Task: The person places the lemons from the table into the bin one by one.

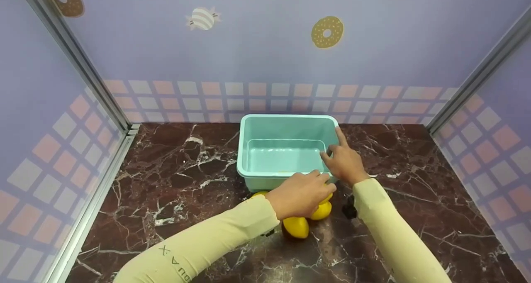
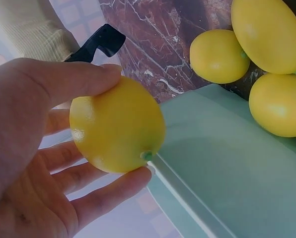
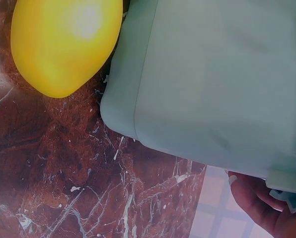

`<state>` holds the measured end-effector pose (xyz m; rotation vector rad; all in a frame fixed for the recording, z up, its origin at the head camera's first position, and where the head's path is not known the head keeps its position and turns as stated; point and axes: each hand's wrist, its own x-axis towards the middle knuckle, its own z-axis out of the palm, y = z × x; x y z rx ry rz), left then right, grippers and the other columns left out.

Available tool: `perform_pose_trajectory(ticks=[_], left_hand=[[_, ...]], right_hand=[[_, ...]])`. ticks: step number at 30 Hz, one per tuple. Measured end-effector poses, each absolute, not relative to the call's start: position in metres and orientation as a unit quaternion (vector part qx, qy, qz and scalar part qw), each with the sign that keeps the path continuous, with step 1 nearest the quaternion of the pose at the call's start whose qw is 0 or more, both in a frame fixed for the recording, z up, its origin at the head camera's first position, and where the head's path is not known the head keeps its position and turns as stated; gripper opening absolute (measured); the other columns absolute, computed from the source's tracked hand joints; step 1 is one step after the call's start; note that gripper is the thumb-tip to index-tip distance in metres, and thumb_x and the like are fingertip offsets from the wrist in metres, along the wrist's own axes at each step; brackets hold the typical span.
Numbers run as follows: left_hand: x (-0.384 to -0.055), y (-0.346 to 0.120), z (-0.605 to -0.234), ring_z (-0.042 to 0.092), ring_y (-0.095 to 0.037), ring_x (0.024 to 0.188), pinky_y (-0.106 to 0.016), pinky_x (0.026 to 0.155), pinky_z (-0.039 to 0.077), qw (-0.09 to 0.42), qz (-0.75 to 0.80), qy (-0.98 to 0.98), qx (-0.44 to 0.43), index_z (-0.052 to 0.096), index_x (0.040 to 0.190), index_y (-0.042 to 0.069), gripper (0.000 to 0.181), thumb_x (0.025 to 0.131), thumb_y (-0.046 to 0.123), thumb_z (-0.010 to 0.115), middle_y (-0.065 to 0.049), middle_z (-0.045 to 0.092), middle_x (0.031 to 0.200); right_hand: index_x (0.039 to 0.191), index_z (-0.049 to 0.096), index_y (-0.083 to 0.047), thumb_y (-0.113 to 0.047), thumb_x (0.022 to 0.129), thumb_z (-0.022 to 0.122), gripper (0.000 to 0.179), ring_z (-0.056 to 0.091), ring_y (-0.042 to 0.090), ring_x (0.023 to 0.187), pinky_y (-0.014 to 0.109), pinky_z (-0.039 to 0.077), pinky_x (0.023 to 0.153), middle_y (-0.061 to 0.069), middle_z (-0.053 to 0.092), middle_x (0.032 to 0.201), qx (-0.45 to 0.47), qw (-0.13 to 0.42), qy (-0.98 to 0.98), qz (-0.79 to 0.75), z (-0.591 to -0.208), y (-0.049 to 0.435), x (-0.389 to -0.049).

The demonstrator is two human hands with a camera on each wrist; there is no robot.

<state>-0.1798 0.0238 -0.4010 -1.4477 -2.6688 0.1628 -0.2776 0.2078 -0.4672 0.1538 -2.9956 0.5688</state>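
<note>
My left hand (image 1: 300, 195) holds a yellow lemon (image 2: 118, 126) between thumb and fingers, close to the near rim of a light green plastic basin (image 1: 244, 150). The lemon's small green stem end faces the basin wall in the left wrist view. At the basin's right side, my right hand (image 1: 344, 162) grips the rim, thumb on the inner side and other fingers (image 3: 250, 198) against the outside. More lemons lie on the tabletop in front of the basin, among them one lemon (image 1: 296, 228) nearest me and another lemon (image 1: 321, 211) beside it. My left hand and forearm partly cover this group.
The dark red marble tabletop (image 1: 182, 191) is bounded by a patterned purple back wall (image 1: 265, 59) and side panels with metal edge rails (image 1: 99, 191). The basin stands near the back wall. A black wrist mount (image 1: 350, 208) shows under the right sleeve.
</note>
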Motion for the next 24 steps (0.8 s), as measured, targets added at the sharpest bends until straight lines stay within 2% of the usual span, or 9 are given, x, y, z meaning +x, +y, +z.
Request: perform_pose_trajectory(ticks=[6, 14, 24], left_hand=[[-0.181, 0.024, -0.398, 0.059, -0.017, 0.089, -0.031, 0.063, 0.055, 0.063, 0.052, -0.874, -0.480, 0.061, 0.111, 0.019, 0.026, 0.086, 0.026, 0.065, 0.001, 0.060, 0.109], [-0.186, 0.024, -0.393, 0.060, -0.017, 0.090, -0.030, 0.065, 0.056, 0.067, 0.060, -0.874, -0.477, 0.061, 0.111, 0.018, 0.026, 0.088, 0.028, 0.064, -0.001, 0.060, 0.109], [-0.188, 0.022, -0.387, 0.059, -0.017, 0.089, -0.030, 0.066, 0.056, 0.075, 0.055, -0.876, -0.473, 0.061, 0.114, 0.018, 0.024, 0.091, 0.026, 0.061, -0.001, 0.058, 0.107]], right_hand=[[0.098, 0.071, -0.004, -0.039, 0.095, 0.054, 0.038, 0.062, 0.030, 0.071, 0.045, 0.050, 0.065, 0.010, 0.014, 0.163, 0.050, 0.045, -0.981, 0.184, -0.468, 0.209, -0.276], [0.099, 0.071, -0.005, -0.038, 0.095, 0.055, 0.037, 0.061, 0.029, 0.068, 0.043, 0.048, 0.062, 0.009, 0.013, 0.163, 0.052, 0.044, -0.980, 0.186, -0.467, 0.208, -0.276], [0.103, 0.071, -0.003, -0.037, 0.095, 0.056, 0.038, 0.063, 0.030, 0.071, 0.046, 0.051, 0.065, 0.009, 0.013, 0.163, 0.057, 0.046, -0.980, 0.187, -0.467, 0.209, -0.277]])
